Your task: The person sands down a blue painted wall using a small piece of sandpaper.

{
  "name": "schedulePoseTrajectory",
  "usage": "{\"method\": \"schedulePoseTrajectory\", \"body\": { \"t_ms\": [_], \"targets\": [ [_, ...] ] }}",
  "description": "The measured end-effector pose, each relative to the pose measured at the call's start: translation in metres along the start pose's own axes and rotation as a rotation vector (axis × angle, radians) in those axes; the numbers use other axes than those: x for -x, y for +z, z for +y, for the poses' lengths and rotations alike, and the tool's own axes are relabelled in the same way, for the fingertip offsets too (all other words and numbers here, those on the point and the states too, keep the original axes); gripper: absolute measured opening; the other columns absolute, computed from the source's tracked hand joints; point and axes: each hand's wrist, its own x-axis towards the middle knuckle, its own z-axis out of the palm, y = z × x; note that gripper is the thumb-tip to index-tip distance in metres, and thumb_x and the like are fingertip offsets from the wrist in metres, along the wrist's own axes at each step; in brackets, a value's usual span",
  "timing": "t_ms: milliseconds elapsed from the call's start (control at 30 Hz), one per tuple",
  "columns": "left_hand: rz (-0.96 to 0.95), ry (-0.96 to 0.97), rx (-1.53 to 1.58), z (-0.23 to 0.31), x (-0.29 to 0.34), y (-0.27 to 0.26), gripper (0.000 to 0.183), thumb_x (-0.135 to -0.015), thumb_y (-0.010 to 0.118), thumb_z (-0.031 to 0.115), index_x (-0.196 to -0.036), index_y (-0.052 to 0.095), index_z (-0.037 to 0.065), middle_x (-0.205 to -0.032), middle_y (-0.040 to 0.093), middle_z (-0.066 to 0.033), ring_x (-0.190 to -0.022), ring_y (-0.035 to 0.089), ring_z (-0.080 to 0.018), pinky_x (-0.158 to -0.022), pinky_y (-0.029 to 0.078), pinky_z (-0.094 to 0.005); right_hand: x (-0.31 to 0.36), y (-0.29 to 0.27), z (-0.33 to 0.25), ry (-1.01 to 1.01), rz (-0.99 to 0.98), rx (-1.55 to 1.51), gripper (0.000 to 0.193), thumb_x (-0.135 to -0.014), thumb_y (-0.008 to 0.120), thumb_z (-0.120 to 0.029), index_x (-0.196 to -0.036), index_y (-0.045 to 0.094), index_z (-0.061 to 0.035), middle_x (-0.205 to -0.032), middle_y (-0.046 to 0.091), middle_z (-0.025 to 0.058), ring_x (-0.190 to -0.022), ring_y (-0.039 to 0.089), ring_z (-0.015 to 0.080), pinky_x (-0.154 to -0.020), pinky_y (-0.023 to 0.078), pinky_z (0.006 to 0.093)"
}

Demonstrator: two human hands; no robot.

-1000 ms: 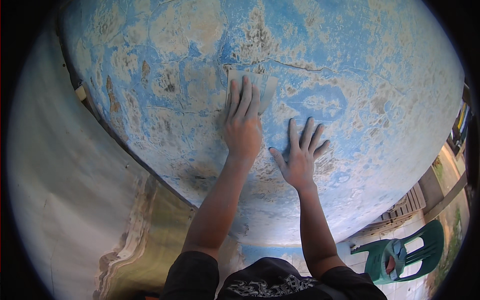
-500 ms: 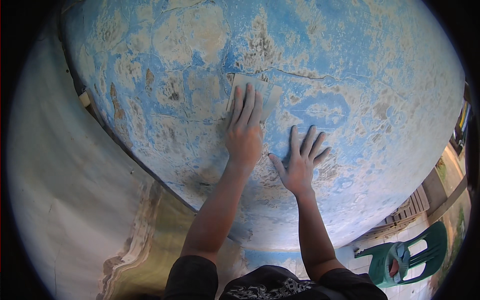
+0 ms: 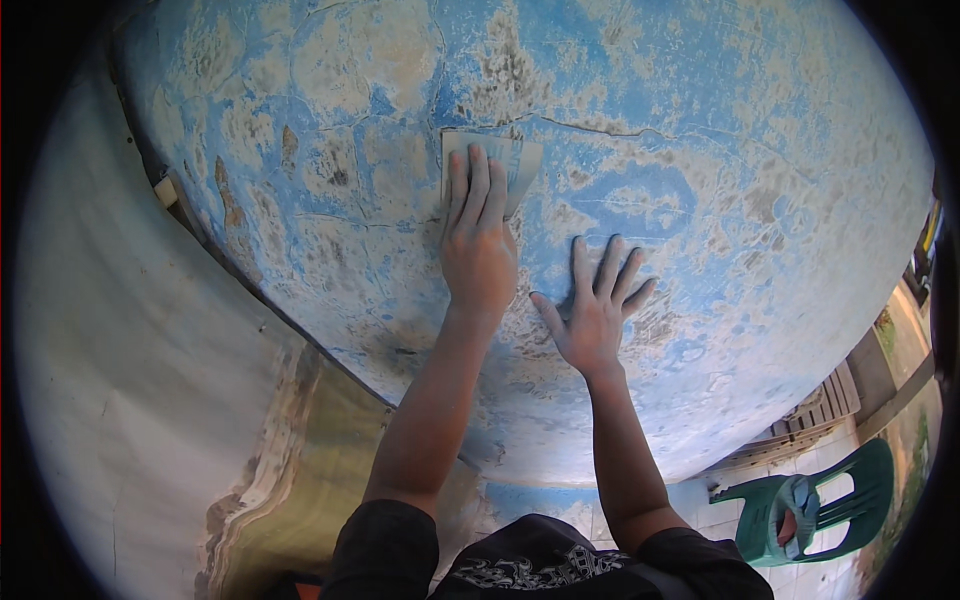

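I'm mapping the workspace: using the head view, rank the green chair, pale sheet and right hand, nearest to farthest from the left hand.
1. Pale sheet, beneath the fingers of the left hand.
2. Right hand, off to the right and slightly lower in view, on the peeling blue surface.
3. Green chair, well away at the lower right.

Diffuse daylight; ground [image 3: 910, 325] at right edge is bright. Soft shadow lies beside right hand [image 3: 595, 330], near centre. Lower left dimmer. Fisheye bows edges; corners black. Wall [image 3: 790, 270] texture reads sharp centrally.
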Motion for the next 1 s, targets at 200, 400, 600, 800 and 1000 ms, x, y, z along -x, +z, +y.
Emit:
{"method": "schedulePoseTrajectory", "body": {
  "t_ms": [200, 400, 600, 800, 1000],
  "targets": [
    [-0.066, -0.103, -0.019, 0.014, 0.069, 0.006, 0.059, -0.088, 0.063, -0.01, -0.146, 0.06, -0.003, -0.163, 0.049, -0.0185, -0.157, 0.037, -0.039, -0.123, 0.041, -0.0494, 0.0, -0.004, 0.002, -0.027, 0.016, -0.024, 0.088, -0.096, 0.065, -0.065, -0.168, 0.037, -0.0233, -0.174, 0.022, 0.0285, -0.159, 0.008, 0.0591, -0.114, -0.001, 0.0853],
    [-0.025, -0.05, -0.115, -0.003, 0.017, -0.004, 0.058, -0.09, 0.065, -0.008, -0.147, 0.061, 0.0, -0.162, 0.052, -0.0153, -0.153, 0.044, -0.037, -0.12, 0.046, -0.0455, 0.003, -0.012, 0.013, -0.064, -0.059, -0.044, 0.086, -0.096, 0.069, -0.06, -0.168, 0.037, -0.0265, -0.175, 0.022, 0.0254, -0.16, 0.01, 0.0573, -0.116, 0.001, 0.0837],
    [-0.045, -0.117, -0.133, 0.001, -0.017, -0.024, 0.06, -0.089, 0.065, -0.009, -0.148, 0.061, 0.001, -0.162, 0.051, -0.0166, -0.152, 0.045, -0.0367, -0.118, 0.048, -0.0442, 0.005, -0.013, 0.012, -0.053, -0.061, -0.049, 0.087, -0.094, 0.073, -0.058, -0.168, 0.038, -0.027, -0.174, 0.024, 0.0254, -0.159, 0.011, 0.0572, -0.117, 0.001, 0.083],
    [-0.077, -0.162, -0.123, 0.016, 0.073, 0.003, 0.058, -0.087, 0.067, -0.007, -0.144, 0.062, -0.001, -0.16, 0.053, -0.0162, -0.154, 0.043, -0.0361, -0.12, 0.046, -0.0465, 0.002, -0.012, 0.004, -0.054, -0.082, -0.04, 0.092, -0.091, 0.075, -0.06, -0.167, 0.038, -0.0252, -0.172, 0.026, 0.0273, -0.158, 0.013, 0.0584, -0.117, 0.001, 0.0827],
    [-0.042, -0.051, -0.119, 0.004, -0.013, -0.014, 0.06, -0.089, 0.063, -0.01, -0.148, 0.059, -0.001, -0.162, 0.05, -0.0199, -0.153, 0.043, -0.0402, -0.121, 0.043, -0.0491, 0.004, -0.013, 0.009, -0.044, -0.063, -0.037, 0.094, -0.09, 0.076, -0.061, -0.167, 0.038, -0.0248, -0.172, 0.026, 0.0275, -0.159, 0.012, 0.0586, -0.116, 0.0, 0.0832]
  ]
}}
